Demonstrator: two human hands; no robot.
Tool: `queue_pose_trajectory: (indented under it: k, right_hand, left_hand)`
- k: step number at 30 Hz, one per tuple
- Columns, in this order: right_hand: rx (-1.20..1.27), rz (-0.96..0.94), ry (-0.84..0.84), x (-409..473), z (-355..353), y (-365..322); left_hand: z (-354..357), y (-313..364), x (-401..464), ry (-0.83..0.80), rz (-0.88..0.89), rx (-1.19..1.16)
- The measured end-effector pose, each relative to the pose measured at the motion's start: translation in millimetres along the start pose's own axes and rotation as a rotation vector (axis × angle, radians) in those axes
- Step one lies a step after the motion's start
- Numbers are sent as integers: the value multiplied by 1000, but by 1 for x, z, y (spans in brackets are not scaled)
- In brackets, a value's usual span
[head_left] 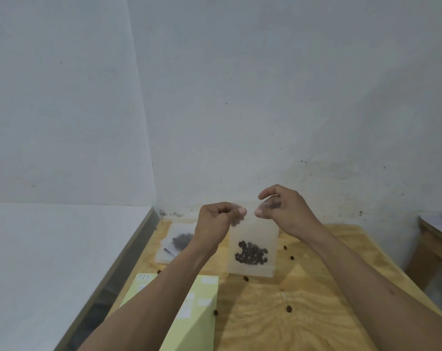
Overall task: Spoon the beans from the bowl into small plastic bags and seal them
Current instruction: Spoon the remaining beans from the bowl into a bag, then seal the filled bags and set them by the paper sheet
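two hands hold one small plastic bag [252, 245] up above the wooden table [303, 312], near the back wall. my left hand [218, 219] pinches the bag's top edge at its left corner, thumb against curled fingers; my right hand [282, 209] pinches the top edge at its right corner the same way. dark beans [251, 252] sit bunched in the lower half of the bag. a second bag with beans [178, 240] lies flat behind my left wrist. loose beans [289, 309] lie scattered on the wood, beside a yellow-green sheet [199, 312].

Pale grey walls [265, 84]; plywood table [303, 312]; white surface [50, 249] left.
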State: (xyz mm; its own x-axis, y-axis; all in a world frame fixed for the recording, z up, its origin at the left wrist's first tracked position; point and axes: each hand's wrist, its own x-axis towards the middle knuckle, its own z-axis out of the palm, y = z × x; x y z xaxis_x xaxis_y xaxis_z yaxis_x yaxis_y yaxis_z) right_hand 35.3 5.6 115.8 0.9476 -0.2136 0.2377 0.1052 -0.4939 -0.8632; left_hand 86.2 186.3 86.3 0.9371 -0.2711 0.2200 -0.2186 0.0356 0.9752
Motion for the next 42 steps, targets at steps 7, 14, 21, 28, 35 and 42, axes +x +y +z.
queue_pose_trajectory:
  k: [7, 14, 21, 28, 35, 42]
  right_hand:
    - [206, 88, -10, 0, 4, 3]
    - [236, 121, 55, 4, 15, 7]
    - [367, 155, 25, -4, 31, 4]
    - [454, 212, 113, 2, 39, -13]
    - [555, 227, 43, 10, 70, -22]
    - [-54, 87, -207, -16, 120, -2]
  left_hand:
    - [-11, -1, 1, 63, 16, -72]
    - [-13, 3, -2, 42, -27, -62]
    - [-24, 4, 4, 144, -33, -59]
    - [-51, -10, -1, 119, -69, -89]
    - [-88, -10, -11, 134, -87, -34]
    - [-141, -25, -28, 377, -99, -26]
